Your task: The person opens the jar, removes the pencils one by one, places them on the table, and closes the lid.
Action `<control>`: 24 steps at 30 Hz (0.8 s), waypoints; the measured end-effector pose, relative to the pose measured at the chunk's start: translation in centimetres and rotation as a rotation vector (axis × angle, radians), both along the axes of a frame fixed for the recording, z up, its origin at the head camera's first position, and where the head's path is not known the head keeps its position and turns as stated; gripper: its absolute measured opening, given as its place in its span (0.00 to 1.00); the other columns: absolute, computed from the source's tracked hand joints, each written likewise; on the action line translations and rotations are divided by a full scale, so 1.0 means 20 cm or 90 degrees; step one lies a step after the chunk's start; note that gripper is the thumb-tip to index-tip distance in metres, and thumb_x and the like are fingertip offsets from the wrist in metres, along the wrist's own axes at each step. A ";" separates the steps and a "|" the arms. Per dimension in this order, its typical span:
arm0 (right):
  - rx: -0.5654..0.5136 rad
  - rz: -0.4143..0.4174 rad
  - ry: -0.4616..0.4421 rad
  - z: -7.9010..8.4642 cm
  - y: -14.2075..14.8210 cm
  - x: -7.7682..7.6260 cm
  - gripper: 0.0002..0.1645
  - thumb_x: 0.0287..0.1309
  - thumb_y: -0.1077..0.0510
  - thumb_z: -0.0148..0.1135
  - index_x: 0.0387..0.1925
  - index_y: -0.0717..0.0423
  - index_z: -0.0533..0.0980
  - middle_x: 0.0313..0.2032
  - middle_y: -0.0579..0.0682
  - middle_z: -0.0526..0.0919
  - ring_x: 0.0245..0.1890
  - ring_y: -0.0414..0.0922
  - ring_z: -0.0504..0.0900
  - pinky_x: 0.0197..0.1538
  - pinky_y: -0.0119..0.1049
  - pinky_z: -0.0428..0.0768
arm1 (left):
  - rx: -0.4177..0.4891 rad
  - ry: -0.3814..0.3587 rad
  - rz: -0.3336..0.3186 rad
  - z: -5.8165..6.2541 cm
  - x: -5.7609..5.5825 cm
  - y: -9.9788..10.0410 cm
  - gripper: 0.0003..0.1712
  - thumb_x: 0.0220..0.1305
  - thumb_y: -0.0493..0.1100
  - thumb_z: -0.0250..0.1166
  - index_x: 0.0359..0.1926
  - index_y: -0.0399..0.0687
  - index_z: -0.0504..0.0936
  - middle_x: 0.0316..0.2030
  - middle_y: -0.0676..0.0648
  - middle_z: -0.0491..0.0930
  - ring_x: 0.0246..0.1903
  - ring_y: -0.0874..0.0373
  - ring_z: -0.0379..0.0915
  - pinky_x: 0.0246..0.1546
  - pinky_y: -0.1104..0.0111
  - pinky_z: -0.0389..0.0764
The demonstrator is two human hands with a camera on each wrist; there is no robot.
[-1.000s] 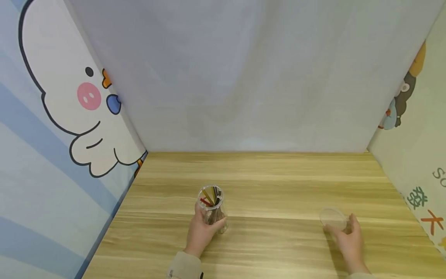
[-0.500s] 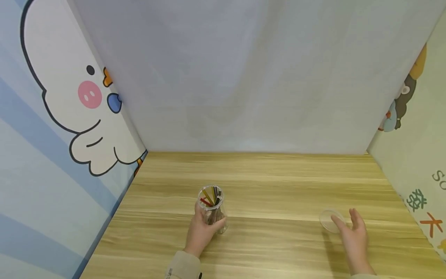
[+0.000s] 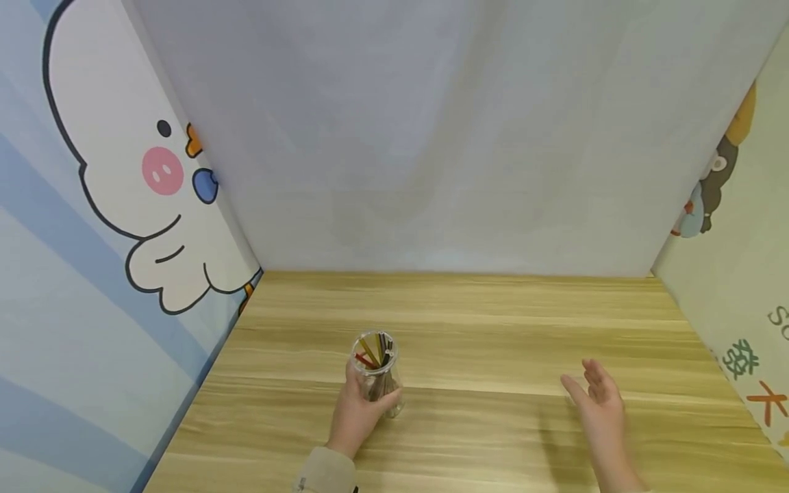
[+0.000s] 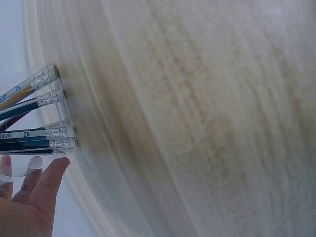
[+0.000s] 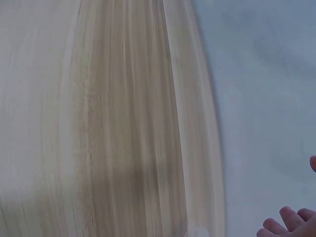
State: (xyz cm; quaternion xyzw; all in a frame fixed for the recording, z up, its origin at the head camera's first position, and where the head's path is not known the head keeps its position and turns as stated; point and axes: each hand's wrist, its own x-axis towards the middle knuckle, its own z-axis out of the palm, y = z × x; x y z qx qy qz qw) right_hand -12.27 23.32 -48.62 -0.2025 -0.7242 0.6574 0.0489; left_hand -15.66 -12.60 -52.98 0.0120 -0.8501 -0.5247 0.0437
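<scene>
On the left part of the table, my left hand (image 3: 353, 419) grips a clear jar (image 3: 395, 383) around its side, thumb toward the right. Several pencils (image 3: 371, 353) stand in it at a slant. In the left wrist view the pencils (image 4: 34, 133) show eraser-less ends marked 2B, with the fingers curled beside the jar. My right hand (image 3: 600, 414) is over the right part of the table, fingers spread and holding nothing. A clear round lid (image 5: 198, 232) shows only as a bit of edge at the bottom of the right wrist view; the hand mostly hides it from the head view.
The wood-grain table (image 3: 474, 342) reaches back to a pale grey curtain (image 3: 444, 150). A wall with a cartoon bird (image 3: 117, 157) borders it on the left. On the right stands a pale wall (image 3: 733, 294) with drawings and characters.
My right hand has let go of the clear lid, spread its fingers, and then moved left over where the lid lay. My left hand keeps its grip on the jar in the same place.
</scene>
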 end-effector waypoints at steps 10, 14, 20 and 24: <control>-0.028 0.042 0.025 0.04 -0.17 0.05 0.43 0.70 0.55 0.57 0.76 0.63 0.48 0.76 0.58 0.52 0.77 0.56 0.48 0.79 0.44 0.47 | 0.002 -0.005 -0.005 0.00 0.00 0.01 0.55 0.52 0.48 0.77 0.73 0.58 0.52 0.66 0.36 0.72 0.65 0.37 0.69 0.65 0.37 0.67; -0.028 0.067 0.012 0.05 -0.24 0.06 0.43 0.69 0.53 0.59 0.76 0.60 0.50 0.76 0.54 0.55 0.77 0.53 0.51 0.79 0.44 0.50 | -0.001 -0.002 0.002 0.00 0.00 0.00 0.56 0.51 0.49 0.78 0.74 0.58 0.52 0.66 0.37 0.71 0.65 0.37 0.69 0.65 0.37 0.66; -0.021 0.115 0.029 0.06 -0.34 0.08 0.41 0.69 0.54 0.59 0.74 0.62 0.53 0.74 0.53 0.59 0.76 0.54 0.52 0.77 0.53 0.51 | 0.007 -0.004 0.005 0.01 0.01 0.00 0.56 0.51 0.49 0.78 0.74 0.57 0.52 0.66 0.37 0.72 0.65 0.37 0.69 0.65 0.37 0.66; -0.022 0.138 0.058 0.07 -0.39 0.09 0.38 0.69 0.56 0.59 0.73 0.63 0.55 0.72 0.54 0.61 0.76 0.55 0.52 0.76 0.56 0.51 | 0.007 -0.001 0.007 0.01 0.01 -0.01 0.56 0.51 0.48 0.78 0.74 0.58 0.52 0.66 0.37 0.73 0.65 0.38 0.69 0.66 0.38 0.66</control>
